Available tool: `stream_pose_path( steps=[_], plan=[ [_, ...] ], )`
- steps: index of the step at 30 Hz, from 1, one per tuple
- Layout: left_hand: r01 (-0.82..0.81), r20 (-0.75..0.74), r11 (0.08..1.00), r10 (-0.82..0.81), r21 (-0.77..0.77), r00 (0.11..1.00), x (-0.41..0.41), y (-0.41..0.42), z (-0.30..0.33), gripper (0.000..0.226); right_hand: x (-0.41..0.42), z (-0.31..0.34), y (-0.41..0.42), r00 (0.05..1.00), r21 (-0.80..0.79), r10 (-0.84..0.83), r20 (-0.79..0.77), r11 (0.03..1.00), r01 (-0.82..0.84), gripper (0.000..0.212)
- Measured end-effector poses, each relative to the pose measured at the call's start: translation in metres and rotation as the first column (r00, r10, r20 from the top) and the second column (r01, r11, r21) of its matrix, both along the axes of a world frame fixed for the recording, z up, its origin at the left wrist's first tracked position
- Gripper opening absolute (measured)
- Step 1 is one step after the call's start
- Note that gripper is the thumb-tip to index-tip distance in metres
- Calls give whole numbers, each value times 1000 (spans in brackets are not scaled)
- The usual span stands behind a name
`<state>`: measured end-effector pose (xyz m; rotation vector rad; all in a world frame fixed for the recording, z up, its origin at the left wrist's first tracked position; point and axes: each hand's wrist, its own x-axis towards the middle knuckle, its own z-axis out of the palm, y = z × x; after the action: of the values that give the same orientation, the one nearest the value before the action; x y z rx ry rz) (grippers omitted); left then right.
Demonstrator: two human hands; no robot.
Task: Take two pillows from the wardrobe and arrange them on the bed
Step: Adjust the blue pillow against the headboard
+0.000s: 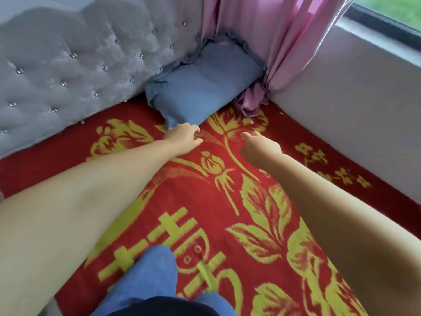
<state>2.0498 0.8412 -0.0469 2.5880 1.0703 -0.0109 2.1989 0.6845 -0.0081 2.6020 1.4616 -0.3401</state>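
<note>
A blue pillow (202, 87) lies on the bed in the far corner, leaning against the grey tufted headboard (68, 71) and touching the pink curtain (273, 42). My left hand (184, 137) is at the pillow's near corner with its fingers curled in; its knuckles touch the cloth and nothing shows inside the fingers. My right hand (259, 147) hovers over the red blanket (205, 201) a little right of the pillow's near edge, fingers spread and holding nothing. Only this one pillow is in view.
The red blanket with yellow flowers covers the whole bed. A plain wall (353, 110) runs along the bed's right side under a window (391, 12). The curtain's hem bunches on the bed (252, 99). My knee in blue jeans (150, 270) rests on the blanket.
</note>
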Motion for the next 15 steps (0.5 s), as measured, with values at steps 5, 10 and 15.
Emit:
stream_pose_path(
  steps=[5, 10, 15],
  plan=[
    [-106, 41, 993, 108, -43, 993, -31, -19, -8, 43, -36, 0, -4, 983, -160, 171, 71, 974, -158, 42],
    [-233, 116, 966, 246, -115, 962, -103, -14, -13, 42, -96, 8, 38, 908, -233, 386, 163, 909, -345, 36],
    [-340, 123, 940, 342, -38, 932, -261, 40, -27, 40, -217, -11, 132, 860, -208, 462, 217, 882, -422, 37]
  ],
)
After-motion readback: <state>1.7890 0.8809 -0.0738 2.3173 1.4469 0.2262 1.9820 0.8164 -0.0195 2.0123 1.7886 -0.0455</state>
